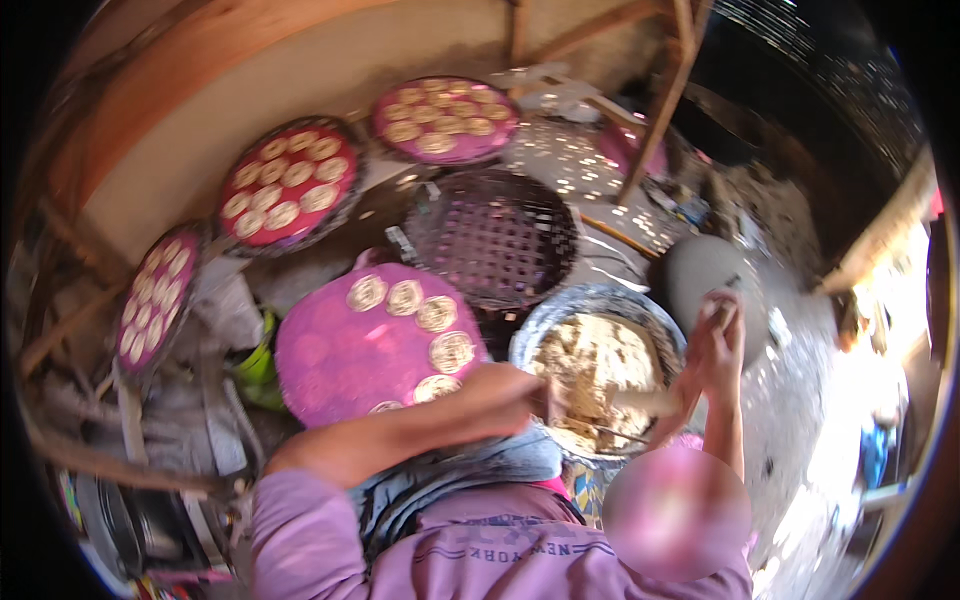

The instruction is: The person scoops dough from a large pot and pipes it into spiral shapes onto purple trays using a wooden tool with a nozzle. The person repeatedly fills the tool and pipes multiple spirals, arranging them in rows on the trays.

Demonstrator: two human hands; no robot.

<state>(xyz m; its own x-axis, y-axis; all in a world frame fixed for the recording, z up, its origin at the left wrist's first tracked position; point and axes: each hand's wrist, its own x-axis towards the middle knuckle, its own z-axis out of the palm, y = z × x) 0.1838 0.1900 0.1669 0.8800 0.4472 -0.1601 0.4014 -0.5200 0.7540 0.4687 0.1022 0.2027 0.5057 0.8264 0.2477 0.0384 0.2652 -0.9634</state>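
Neither of my own hands shows in the head view. Below me a person in a purple shirt [480, 550] reaches both arms forward. One hand [510, 392] rests between a round purple tray [330, 370] and a metal bowl [590, 298]; it seems closed on something small. The other hand [720, 335] is raised at a grey round object [700, 268], fingers closed on a small piece. The bowl holds crumbly beige dough [595, 355]. Several flat pale discs [437, 313] lie along the tray's right edge.
A dark woven basket [495, 235] sits behind the tray. Three more round trays of discs stand around: red [285, 185], purple [445, 120] at the back, and one on the far left [155, 295]. Wooden poles [665, 90] rise at the right; bright sunlit ground [860, 400].
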